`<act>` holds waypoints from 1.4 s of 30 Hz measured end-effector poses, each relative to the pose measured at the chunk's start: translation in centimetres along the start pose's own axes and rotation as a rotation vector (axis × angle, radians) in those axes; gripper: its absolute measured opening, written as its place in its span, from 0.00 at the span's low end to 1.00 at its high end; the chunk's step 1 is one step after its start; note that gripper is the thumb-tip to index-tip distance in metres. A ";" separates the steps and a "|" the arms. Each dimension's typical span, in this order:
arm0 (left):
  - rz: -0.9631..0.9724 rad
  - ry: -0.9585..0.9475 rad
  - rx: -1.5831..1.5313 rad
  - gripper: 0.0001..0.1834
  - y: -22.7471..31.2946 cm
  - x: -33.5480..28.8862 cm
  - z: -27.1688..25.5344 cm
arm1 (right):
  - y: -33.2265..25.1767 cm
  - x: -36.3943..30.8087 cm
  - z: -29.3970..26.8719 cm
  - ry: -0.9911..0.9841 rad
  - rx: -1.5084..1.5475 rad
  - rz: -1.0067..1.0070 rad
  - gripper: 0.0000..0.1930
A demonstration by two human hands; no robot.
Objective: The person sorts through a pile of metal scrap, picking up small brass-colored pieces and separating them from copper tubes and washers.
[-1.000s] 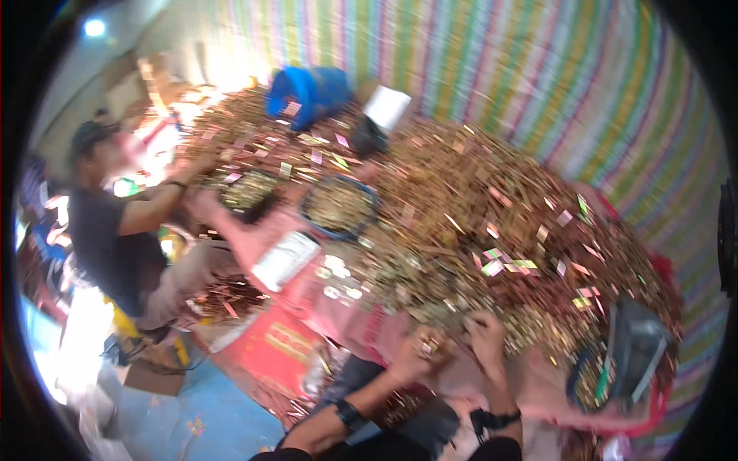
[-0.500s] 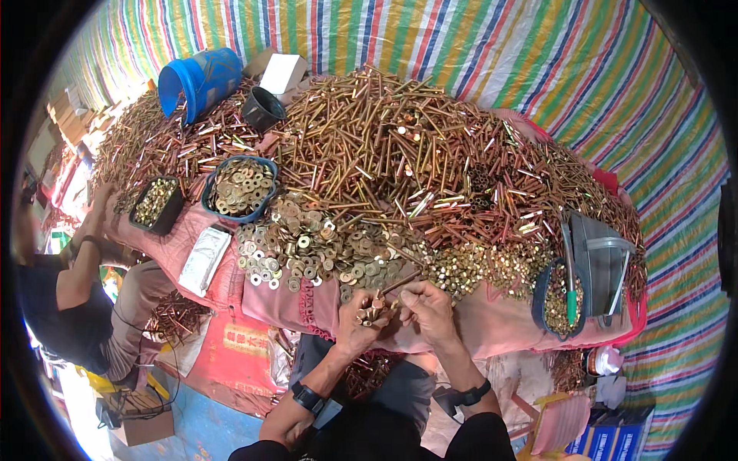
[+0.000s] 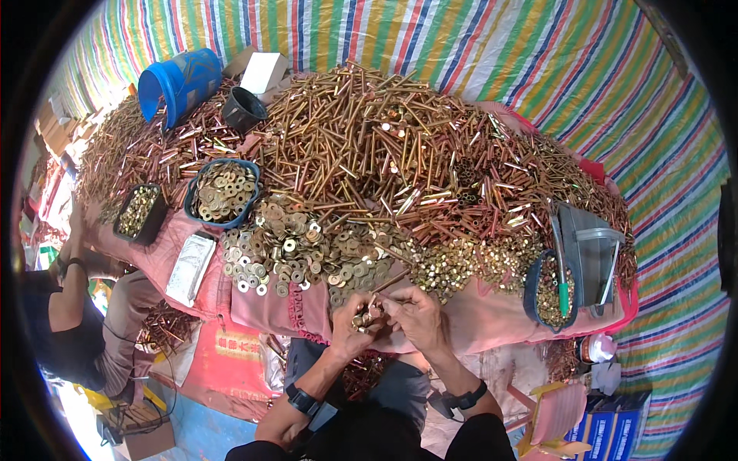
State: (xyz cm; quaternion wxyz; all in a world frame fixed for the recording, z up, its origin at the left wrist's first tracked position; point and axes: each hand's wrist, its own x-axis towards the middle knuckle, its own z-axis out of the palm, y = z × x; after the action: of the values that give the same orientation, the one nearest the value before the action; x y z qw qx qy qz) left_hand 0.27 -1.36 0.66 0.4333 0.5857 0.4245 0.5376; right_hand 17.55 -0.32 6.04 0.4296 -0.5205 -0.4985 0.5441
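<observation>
makeshift workshop for small hardware, a pink-clothed table (image 3: 492, 326) heaped with metal tubes (image 3: 369, 146) toward its far edge, loose washers (image 3: 280, 246) and small brass-coloured pieces (image 3: 477, 265) nearer its front edge, tubs of parts (image 3: 223, 196), a co-worker (image 3: 65, 338) beside its left end, striped plastic sheeting (image 3: 461, 38) as walling

The person wears a black top (image 3: 367, 436); past its left sleeve (image 3: 255, 451) is a black wristband (image 3: 303, 399), past its right sleeve (image 3: 481, 438) another black wristband (image 3: 467, 396).

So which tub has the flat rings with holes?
The blue tub right beside the black rectangular tub: it's heaped with washers. The black one and the tub under the green-handled tool hold small gold-coloured nuts.
</observation>
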 end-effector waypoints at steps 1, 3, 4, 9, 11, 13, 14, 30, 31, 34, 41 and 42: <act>0.012 0.006 0.015 0.21 0.0 0.0 0.0 | 0.0 0.1 -0.2 -0.020 0.020 0.010 0.13; 0.027 0.009 0.015 0.21 -0.1 -0.1 -0.1 | 0.1 0.3 -0.4 -0.047 0.092 0.034 0.12; 0.032 0.004 0.000 0.21 -0.1 -0.1 -0.2 | 0.2 0.4 -0.4 -0.052 0.145 0.047 0.12; -0.006 0.028 -0.045 0.19 -0.8 -0.4 -0.1 | 0.0 0.8 -0.9 -0.067 0.195 0.182 0.12; 0.015 0.032 0.011 0.19 -1.1 -0.4 -0.1 | -0.5 1.5 -1.9 -0.045 0.021 0.188 0.12; 0.049 0.023 0.040 0.19 -1.3 -0.4 -0.1 | -0.9 3.5 -3.0 0.159 -0.431 -0.235 0.11; 0.064 0.020 0.055 0.20 -1.3 -0.4 -0.1 | -1.2 4.8 -3.6 0.259 -0.664 -0.459 0.11; -0.043 0.049 0.011 0.17 -1.6 -0.1 0.0 | -3.5 5.9 -7.9 0.235 -0.360 -0.420 0.07; -0.034 0.063 0.013 0.18 -1.6 0.0 0.1 | -2.6 4.6 -7.4 0.204 -0.386 -0.310 0.07; -0.047 0.067 0.022 0.17 -1.4 0.0 0.1 | 0.2 1.1 -6.1 0.090 -0.569 -0.148 0.07; -0.091 0.053 0.063 0.16 -0.9 0.0 0.1 | 2.3 -0.3 -5.4 -0.060 -1.257 -0.566 0.21; -0.090 0.055 0.046 0.16 -0.8 0.0 0.1 | 2.0 0.0 -5.3 -0.056 -1.224 -0.561 0.21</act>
State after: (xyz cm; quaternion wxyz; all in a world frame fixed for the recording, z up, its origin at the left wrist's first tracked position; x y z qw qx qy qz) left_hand 0.33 -1.19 -0.16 0.4317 0.5608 0.4745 0.5235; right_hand 22.96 -0.06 4.23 0.1691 -0.5066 -0.8442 0.0447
